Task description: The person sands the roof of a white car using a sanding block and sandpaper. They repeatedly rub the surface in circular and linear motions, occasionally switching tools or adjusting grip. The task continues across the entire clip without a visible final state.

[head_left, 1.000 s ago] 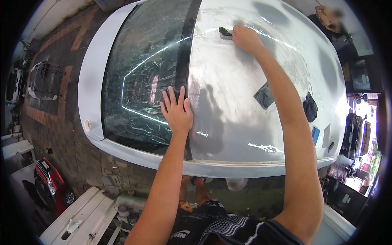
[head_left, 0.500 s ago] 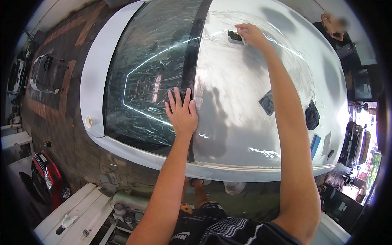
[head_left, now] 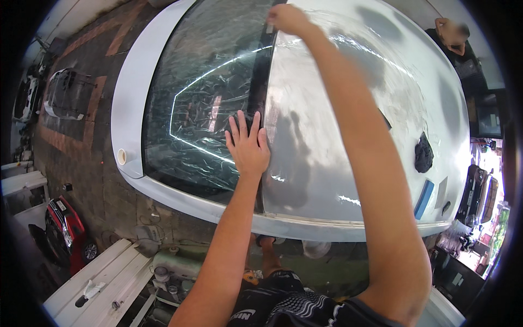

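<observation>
A light grey car roof (head_left: 305, 163) lies below me, joined along a dark strip to a glass panel (head_left: 190, 103) covered with wrinkled clear film. My left hand (head_left: 250, 147) rests flat with fingers spread, over the strip and the glass edge. Farther off, my right hand (head_left: 290, 19) is closed at the far end of the strip, its arm crossing the roof. A small pale piece (head_left: 270, 27) shows below its fingers; what it belongs to cannot be made out. My right arm hides most of a dark sheet (head_left: 385, 119).
At the roof's right lie a crumpled black plastic piece (head_left: 424, 153), a blue block (head_left: 424, 199), a grey sheet (head_left: 441, 192) and a small dark object (head_left: 446, 207). Another person (head_left: 453, 38) is at the far right. A white bench (head_left: 101, 283) stands at lower left.
My right hand has swept left from the roof to the dark strip. The black-faced pad seen beneath it earlier no longer shows. My left hand stays on the strip; the view has shifted slightly.
</observation>
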A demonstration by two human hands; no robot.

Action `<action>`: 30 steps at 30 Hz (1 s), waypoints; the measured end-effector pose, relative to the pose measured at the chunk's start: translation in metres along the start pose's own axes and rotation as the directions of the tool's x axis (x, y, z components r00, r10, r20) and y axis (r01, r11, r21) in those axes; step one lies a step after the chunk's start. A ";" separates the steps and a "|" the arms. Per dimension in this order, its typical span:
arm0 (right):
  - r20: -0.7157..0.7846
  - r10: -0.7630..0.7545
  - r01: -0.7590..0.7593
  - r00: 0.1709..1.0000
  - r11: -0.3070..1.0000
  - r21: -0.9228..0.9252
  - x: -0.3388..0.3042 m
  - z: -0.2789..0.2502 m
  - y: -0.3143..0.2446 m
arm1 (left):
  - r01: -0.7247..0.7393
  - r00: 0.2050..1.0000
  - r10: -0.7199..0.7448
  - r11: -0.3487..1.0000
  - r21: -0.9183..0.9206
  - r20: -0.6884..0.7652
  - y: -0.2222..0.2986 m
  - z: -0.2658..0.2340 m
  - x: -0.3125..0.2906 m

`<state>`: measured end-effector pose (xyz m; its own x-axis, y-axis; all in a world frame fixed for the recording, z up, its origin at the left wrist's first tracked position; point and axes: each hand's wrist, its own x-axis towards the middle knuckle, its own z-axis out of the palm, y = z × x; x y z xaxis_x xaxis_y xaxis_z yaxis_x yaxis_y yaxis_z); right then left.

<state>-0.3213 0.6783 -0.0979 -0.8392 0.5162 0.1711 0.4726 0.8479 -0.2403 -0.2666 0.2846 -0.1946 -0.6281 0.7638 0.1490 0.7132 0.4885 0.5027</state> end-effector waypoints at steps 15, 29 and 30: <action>0.115 0.616 -0.334 0.779 0.252 0.908 -0.245 -0.026 -0.087 | 0.051 0.999 -0.050 0.998 0.049 -0.021 -0.018 -0.011 0.000; -0.304 0.141 -0.152 0.942 0.988 -0.010 -0.155 -0.039 0.021 | 0.034 0.999 -0.034 0.999 0.030 -0.027 -0.014 -0.007 0.000; -0.303 0.060 -0.060 0.951 0.998 0.010 -0.139 -0.040 0.012 | 0.041 0.999 -0.040 0.998 0.044 -0.025 -0.019 -0.008 0.000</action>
<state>-0.1880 0.6215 -0.0867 -0.6883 0.5785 0.4376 0.5193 0.8142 -0.2597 -0.2825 0.2725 -0.1970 -0.6639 0.7327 0.1497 0.6995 0.5376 0.4709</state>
